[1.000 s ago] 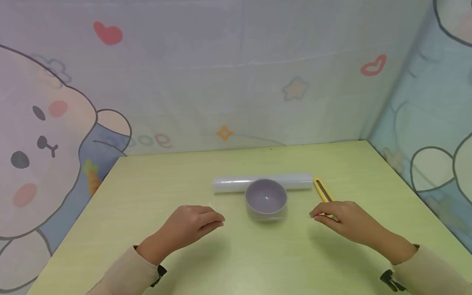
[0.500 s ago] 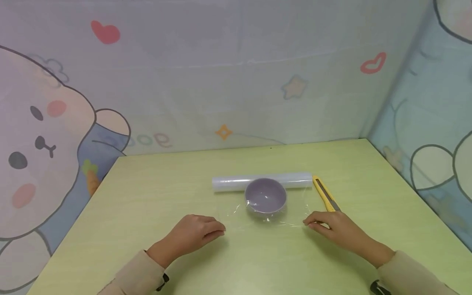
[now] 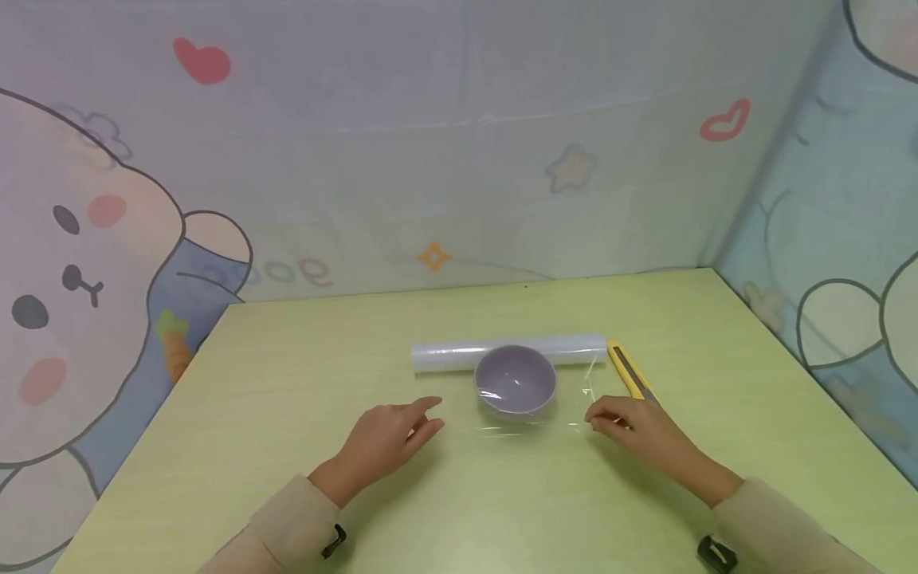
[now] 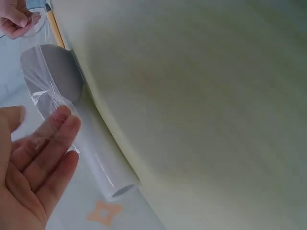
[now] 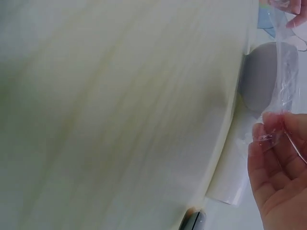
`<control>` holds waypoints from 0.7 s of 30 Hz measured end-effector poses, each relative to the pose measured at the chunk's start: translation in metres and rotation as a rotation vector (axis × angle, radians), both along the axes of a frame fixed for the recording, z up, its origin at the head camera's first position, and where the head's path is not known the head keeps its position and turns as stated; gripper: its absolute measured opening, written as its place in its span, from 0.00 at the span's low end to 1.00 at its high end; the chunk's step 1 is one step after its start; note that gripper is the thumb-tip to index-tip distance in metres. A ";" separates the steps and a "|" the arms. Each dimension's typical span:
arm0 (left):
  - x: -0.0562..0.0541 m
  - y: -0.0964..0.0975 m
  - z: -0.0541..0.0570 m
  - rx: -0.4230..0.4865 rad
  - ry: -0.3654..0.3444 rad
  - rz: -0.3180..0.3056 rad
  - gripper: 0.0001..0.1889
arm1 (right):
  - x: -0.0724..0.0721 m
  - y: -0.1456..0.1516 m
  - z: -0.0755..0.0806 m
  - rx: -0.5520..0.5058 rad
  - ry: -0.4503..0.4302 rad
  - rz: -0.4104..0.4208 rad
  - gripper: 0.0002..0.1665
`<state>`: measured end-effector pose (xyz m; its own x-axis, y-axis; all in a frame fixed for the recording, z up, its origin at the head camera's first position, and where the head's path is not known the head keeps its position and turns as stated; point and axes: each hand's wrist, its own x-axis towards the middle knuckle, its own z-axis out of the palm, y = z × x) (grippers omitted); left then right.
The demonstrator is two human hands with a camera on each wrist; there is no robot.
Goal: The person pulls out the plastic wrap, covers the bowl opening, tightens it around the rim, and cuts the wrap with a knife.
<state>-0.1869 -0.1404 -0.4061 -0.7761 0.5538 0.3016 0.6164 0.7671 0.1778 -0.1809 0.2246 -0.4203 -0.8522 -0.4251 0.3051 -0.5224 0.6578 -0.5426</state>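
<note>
Film (image 5: pixel 286 72), clear and thin, shows more glints beside and before the bowl (image 3: pixel 515 381) than in the head frame of one second ago; a crease now runs up its right side. Left hand (image 3: pixel 380 442): thumb and forefinger, together in both earlier head frames, now stand apart, fingertips slightly farther from the wearer than half a second ago. Right hand (image 3: pixel 631 422): fingertips nearer the bowl than one second ago; thumb and fingers together throughout, clamped on a corner of film. Bowl, white roll (image 3: pixel 574 349) and yellow cutter (image 3: pixel 625 368) unchanged in place on the table (image 3: pixel 301 351). Positions: film extends from the right hand's pinch leftward across the near part of the bowl; left wrist view shows it against the left fingers, not gripped by the thumb. Whether film touches the bowl rim: cannot tell. Bowl sits upright between the hands and somewhat beyond them, apart from both. Roll lies crosswise behind the bowl, partly hidden by it. Cutter lies slanted just beside the roll's right end, its near end hidden behind the right hand.
</note>
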 end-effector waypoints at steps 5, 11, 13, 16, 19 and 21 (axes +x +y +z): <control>-0.005 0.011 -0.001 -0.028 -0.074 0.051 0.21 | -0.002 -0.003 0.000 0.025 -0.020 -0.018 0.14; -0.010 0.019 -0.002 -0.109 -0.069 0.077 0.17 | -0.009 -0.008 0.008 0.134 -0.133 -0.027 0.24; -0.012 0.021 -0.004 -0.114 -0.044 0.096 0.14 | -0.012 -0.010 0.012 0.181 -0.162 -0.025 0.23; -0.016 0.024 -0.006 -0.089 -0.002 0.131 0.08 | -0.014 -0.014 0.015 0.240 -0.178 -0.038 0.18; -0.019 0.026 -0.008 -0.061 0.021 0.158 0.04 | -0.015 -0.018 0.017 0.281 -0.156 -0.063 0.13; -0.021 0.027 -0.008 -0.043 0.023 0.167 0.02 | -0.017 -0.020 0.017 0.291 -0.141 -0.090 0.09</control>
<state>-0.2078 -0.1133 -0.4144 -0.8516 0.4307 0.2988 0.4834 0.8657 0.1298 -0.1975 0.2051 -0.4036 -0.9155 -0.3979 0.0589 -0.3882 0.8358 -0.3881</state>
